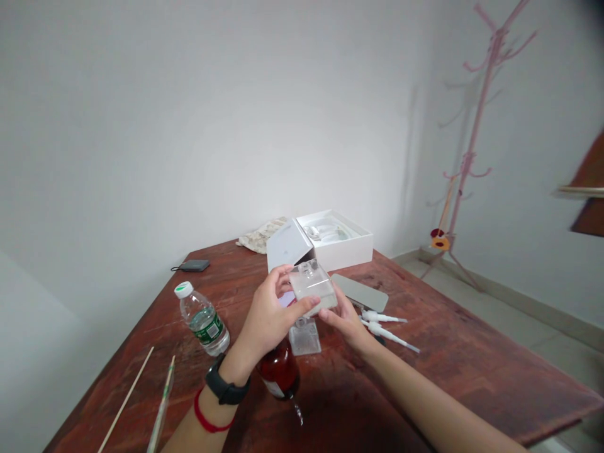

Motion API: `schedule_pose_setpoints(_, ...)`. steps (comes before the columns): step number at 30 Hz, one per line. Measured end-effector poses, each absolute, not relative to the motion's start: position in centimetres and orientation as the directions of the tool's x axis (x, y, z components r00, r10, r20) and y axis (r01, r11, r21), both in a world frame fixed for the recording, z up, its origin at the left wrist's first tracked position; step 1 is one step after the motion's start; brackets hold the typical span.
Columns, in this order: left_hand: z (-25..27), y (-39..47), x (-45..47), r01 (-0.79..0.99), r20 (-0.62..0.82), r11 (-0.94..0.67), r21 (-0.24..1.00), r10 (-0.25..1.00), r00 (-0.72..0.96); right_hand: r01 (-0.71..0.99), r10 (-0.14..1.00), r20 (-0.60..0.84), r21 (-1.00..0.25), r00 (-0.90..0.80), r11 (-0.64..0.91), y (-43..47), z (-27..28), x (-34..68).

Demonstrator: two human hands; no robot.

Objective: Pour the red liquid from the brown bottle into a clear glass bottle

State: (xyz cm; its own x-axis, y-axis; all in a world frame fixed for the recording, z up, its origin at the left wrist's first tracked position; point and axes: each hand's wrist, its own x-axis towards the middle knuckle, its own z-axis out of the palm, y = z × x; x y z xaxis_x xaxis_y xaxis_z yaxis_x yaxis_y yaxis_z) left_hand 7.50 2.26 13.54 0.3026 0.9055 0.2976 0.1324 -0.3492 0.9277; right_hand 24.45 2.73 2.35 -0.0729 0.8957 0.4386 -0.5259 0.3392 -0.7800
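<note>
My left hand (274, 305) and my right hand (345, 316) together grip a clear square box (315, 286) above the table. It is tilted, and a round clear knob-like piece shows at its top. A second clear square box (306, 338) stands on the table just beneath my hands. Close to my left wrist is a dark amber bottle (282, 374) with a pale label, partly hidden by my left hand and arm. What the held box contains, if anything, I cannot make out.
On the wooden table (425, 384) are a water bottle (202, 319), two thin sticks (127, 397), white droppers (389, 333), a grey flat case (361, 292), and a dark card-like object (192, 265). White boxes (346, 248) and a cloth (262, 236) lie near the wall. A pink coat stand (472, 145) is at right.
</note>
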Motion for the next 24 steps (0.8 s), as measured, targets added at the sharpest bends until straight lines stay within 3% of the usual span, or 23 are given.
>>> schedule_pose_setpoints(6,12.8,2.3,6.7,0.073,0.278,-0.332,0.94,0.874,0.399,-0.559,0.906,0.397,-0.79,-0.15,0.253,1.7,2.9,24.4)
schedule_pose_setpoints(17,11.8,1.9,5.9,0.052,0.304,-0.35,0.935,0.871,0.386,-0.543,0.923,0.337,-0.818,-0.185,0.19,1.4,2.3,24.2)
schedule_pose_setpoints(24,11.3,1.7,5.6,0.187,0.317,-0.405,0.895,0.872,0.372,-0.596,0.931,0.308,-0.791,-0.194,0.137,1.6,1.2,23.9)
